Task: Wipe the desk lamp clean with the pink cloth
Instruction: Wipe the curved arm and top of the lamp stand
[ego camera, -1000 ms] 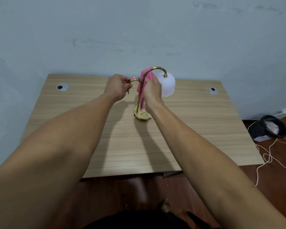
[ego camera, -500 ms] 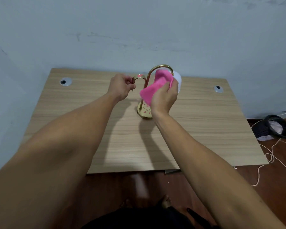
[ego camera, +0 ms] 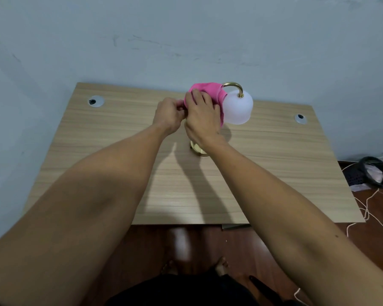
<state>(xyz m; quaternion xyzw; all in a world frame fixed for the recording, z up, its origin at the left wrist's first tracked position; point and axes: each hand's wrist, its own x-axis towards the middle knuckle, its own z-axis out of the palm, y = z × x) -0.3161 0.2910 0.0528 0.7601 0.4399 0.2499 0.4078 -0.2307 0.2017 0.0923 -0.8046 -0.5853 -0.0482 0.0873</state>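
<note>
Right hand (ego camera: 202,120) clutching pink cloth (ego camera: 208,92), left hand (ego camera: 169,114) fisted, wooden desk (ego camera: 274,155), pale wall (ego camera: 186,29)

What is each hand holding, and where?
Right hand presses pink cloth over the lamp's gold arm. Left hand is closed beside it; what it grips is hidden.

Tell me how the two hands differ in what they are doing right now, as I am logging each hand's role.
The right hand lies spread over the pink cloth, pressing it on the lamp's brass arm; the left hand has no cloth and is curled shut, its grip hidden. The right hand sits nearer the white shade; the left is farther from it. Both are bare and raised above the desk.
</note>
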